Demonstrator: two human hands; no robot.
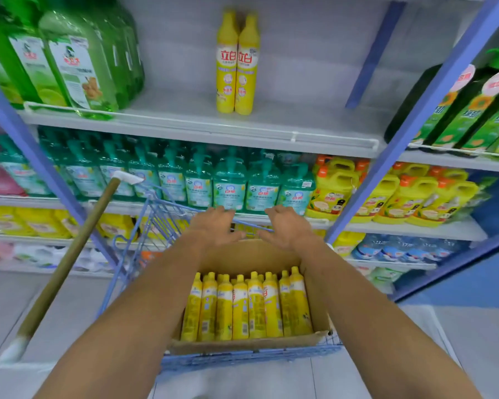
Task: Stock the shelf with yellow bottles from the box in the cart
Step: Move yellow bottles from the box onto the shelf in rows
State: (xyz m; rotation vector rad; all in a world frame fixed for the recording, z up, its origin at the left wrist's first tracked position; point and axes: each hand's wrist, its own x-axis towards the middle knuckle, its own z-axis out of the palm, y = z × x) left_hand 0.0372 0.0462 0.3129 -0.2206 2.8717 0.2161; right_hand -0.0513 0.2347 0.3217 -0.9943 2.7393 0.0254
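Fingers [235,235] on both hands are loosely curled and hold nothing. The left hand [213,226] and right hand [287,227] hover side by side, apart, over the far edge of the brown cardboard box [319,300]. Whether they touch the wire rim there cannot be told.

The box sits in the blue wire cart [156,223]. A tight row of slim yellow plastic bottles [245,306] fills its near side, and the far side looks bare. Two matching yellow bottles [236,64] already stand on the grey top shelf [300,113], touching each other, with bare shelf to their right.

Risks:
- Boxed bottles are tightly packed, so pulling one may drag or tip its neighbours into the bare half.
- Bottles are tall with a narrow base, so a nudge while placing one could topple the shelved pair.
- The brown wooden pole [69,260] slants just beside the cart's left side, so an elbow or a cart shift could knock it over.
- Cart could likely roll if leaned on.

Orientation: boxed bottles stand upright, caps up, long axis vertical. The shelved pair stands the same way, labels facing the aisle.
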